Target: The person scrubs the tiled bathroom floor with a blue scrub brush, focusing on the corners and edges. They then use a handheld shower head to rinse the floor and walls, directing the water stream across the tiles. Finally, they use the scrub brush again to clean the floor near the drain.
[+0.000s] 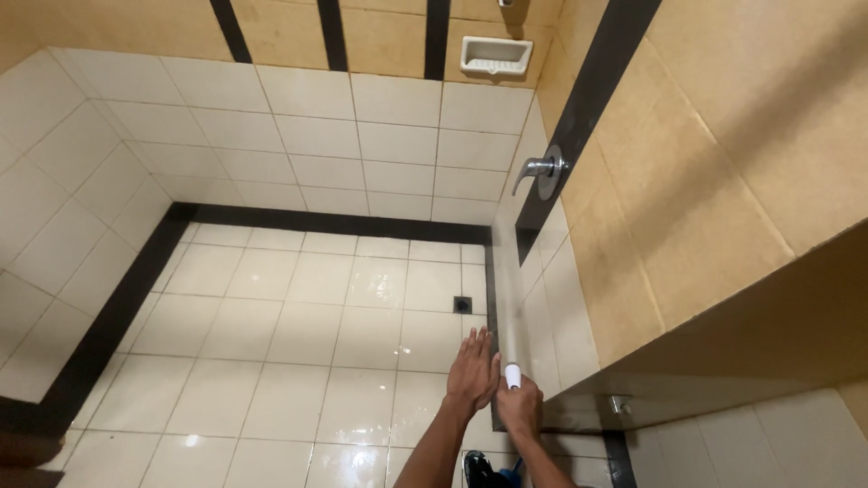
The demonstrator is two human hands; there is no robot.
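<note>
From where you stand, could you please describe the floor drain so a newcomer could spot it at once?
Start at the metal tap handle on the right wall and drop to the glossy white floor. The drain sits near that wall, ahead of the left hand: a small dark square, the only dark patch among pale tiles.

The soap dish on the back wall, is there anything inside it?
The white soap dish is recessed in the tan wall tiles; its ribbed tray looks bare. Its front lip covers the very bottom, so something small and flat could hide there.
</note>
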